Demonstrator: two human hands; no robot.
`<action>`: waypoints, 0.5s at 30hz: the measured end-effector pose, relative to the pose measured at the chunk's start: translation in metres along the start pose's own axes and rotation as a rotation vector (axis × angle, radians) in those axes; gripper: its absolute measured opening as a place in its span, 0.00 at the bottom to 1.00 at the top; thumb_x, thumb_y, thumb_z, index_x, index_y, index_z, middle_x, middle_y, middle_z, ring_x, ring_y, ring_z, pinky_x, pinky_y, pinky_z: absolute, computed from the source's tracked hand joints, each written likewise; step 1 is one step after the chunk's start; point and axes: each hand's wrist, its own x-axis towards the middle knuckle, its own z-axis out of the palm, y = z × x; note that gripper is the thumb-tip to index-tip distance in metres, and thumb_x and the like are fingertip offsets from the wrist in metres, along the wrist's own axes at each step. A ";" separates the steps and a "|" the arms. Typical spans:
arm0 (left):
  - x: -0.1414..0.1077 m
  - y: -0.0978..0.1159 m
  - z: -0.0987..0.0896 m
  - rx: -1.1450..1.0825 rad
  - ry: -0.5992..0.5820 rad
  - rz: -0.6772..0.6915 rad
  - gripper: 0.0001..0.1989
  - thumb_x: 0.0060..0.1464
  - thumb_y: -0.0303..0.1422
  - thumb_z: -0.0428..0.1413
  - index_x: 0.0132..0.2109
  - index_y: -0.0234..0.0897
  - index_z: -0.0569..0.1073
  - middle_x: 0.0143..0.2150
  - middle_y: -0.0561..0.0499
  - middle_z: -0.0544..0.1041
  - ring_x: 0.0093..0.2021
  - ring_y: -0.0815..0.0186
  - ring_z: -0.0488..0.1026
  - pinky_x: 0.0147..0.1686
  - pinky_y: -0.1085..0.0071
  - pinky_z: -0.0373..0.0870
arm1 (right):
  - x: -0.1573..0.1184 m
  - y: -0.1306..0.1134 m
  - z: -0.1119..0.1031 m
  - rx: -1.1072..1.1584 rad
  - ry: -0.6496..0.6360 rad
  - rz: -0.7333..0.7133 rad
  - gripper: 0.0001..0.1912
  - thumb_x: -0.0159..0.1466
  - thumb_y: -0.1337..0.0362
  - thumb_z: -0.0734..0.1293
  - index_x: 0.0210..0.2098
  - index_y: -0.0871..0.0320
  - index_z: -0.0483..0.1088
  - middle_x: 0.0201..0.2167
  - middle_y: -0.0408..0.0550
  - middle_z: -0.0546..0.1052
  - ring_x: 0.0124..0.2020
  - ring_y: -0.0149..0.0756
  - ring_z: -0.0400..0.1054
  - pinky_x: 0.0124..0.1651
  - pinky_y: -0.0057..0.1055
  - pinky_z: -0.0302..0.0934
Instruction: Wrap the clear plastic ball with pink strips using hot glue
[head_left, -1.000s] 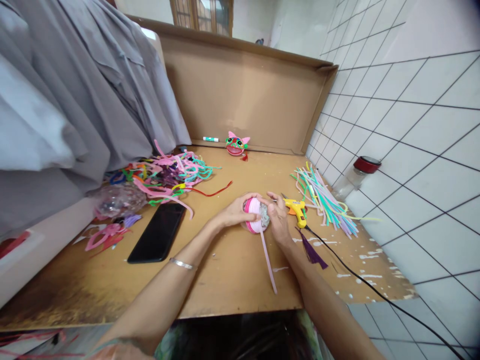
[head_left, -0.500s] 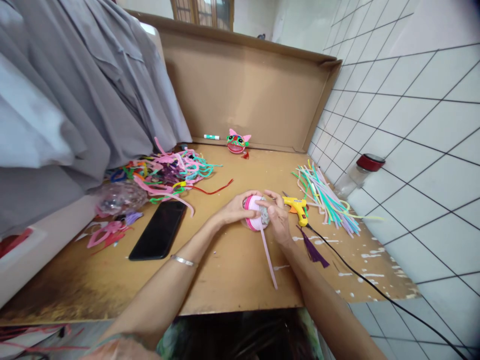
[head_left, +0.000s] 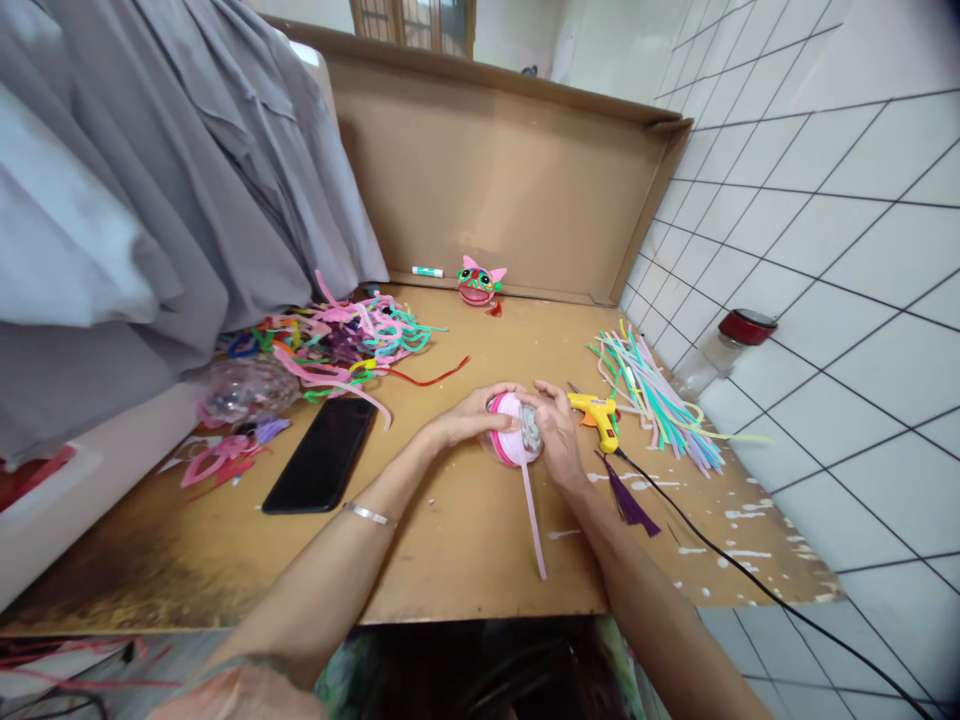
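Near the middle of the table is a round pink ball point(head_left: 508, 440), wrapped in pale pink fuzzy strips with a bright pink band and a grey patch on its right side. My left hand point(head_left: 469, 415) is closed round its left side, the thumb lying across the front. At the right side, my right hand point(head_left: 556, 435) holds the ball by the grey patch with its fingers bent. A loose pale pink strip point(head_left: 533, 520) hangs from the ball toward the table's front edge.
A yellow glue gun point(head_left: 596, 412) with a black cord and a purple tassel point(head_left: 631, 502) lie right of my hands. Farther right are loose pipe cleaners point(head_left: 660, 400) and a red-lidded jar point(head_left: 727, 350). A black phone point(head_left: 321, 458) and tangled pipe cleaners point(head_left: 360, 335) lie left. A cat-like figure point(head_left: 478, 284) stands behind.
My right fingers have moved off the front of the ball to its right side, showing more of the grey patch. The loose strip's lower end has shifted slightly left.
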 end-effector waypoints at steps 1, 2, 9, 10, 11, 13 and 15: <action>0.000 0.001 0.000 0.000 -0.008 -0.001 0.27 0.37 0.36 0.65 0.47 0.33 0.71 0.41 0.50 0.74 0.40 0.64 0.70 0.41 0.71 0.67 | 0.000 -0.002 0.000 0.009 0.002 -0.003 0.28 0.69 0.44 0.52 0.48 0.51 0.76 0.54 0.52 0.69 0.62 0.46 0.58 0.64 0.48 0.52; 0.000 0.001 0.000 -0.001 -0.013 -0.007 0.27 0.37 0.36 0.65 0.47 0.33 0.71 0.41 0.50 0.74 0.40 0.64 0.70 0.41 0.71 0.67 | -0.001 -0.004 0.000 0.019 0.000 -0.007 0.27 0.69 0.44 0.53 0.47 0.52 0.77 0.54 0.52 0.68 0.62 0.46 0.58 0.63 0.48 0.52; -0.001 0.002 -0.001 -0.017 -0.027 -0.007 0.26 0.37 0.37 0.63 0.46 0.34 0.72 0.44 0.48 0.75 0.45 0.60 0.71 0.46 0.68 0.66 | -0.002 -0.014 0.000 0.086 -0.008 -0.012 0.27 0.68 0.44 0.54 0.44 0.52 0.78 0.53 0.52 0.69 0.61 0.48 0.58 0.63 0.50 0.53; -0.001 0.001 -0.001 -0.015 -0.021 -0.014 0.26 0.37 0.37 0.63 0.47 0.34 0.72 0.44 0.49 0.75 0.44 0.61 0.71 0.45 0.68 0.67 | -0.002 -0.013 0.001 0.092 0.001 -0.005 0.27 0.68 0.43 0.54 0.44 0.52 0.78 0.53 0.52 0.68 0.61 0.48 0.58 0.63 0.49 0.53; -0.001 0.001 -0.001 -0.014 -0.015 -0.022 0.27 0.37 0.37 0.64 0.47 0.34 0.72 0.43 0.49 0.75 0.43 0.61 0.71 0.45 0.68 0.67 | -0.002 -0.012 0.001 0.090 0.012 0.004 0.27 0.68 0.43 0.54 0.46 0.52 0.77 0.53 0.52 0.68 0.61 0.47 0.58 0.64 0.48 0.53; 0.000 0.000 -0.002 -0.017 -0.013 -0.034 0.28 0.36 0.36 0.65 0.48 0.33 0.72 0.42 0.49 0.76 0.42 0.62 0.71 0.44 0.68 0.67 | -0.001 -0.007 0.002 0.065 0.036 0.029 0.28 0.69 0.44 0.52 0.48 0.51 0.76 0.53 0.52 0.68 0.61 0.45 0.59 0.65 0.46 0.52; 0.000 0.000 -0.003 -0.020 -0.022 -0.038 0.29 0.35 0.35 0.65 0.49 0.33 0.72 0.42 0.49 0.76 0.41 0.62 0.71 0.43 0.69 0.68 | -0.001 -0.001 0.002 0.031 0.052 0.055 0.29 0.69 0.44 0.50 0.49 0.51 0.75 0.53 0.52 0.68 0.61 0.45 0.58 0.65 0.45 0.50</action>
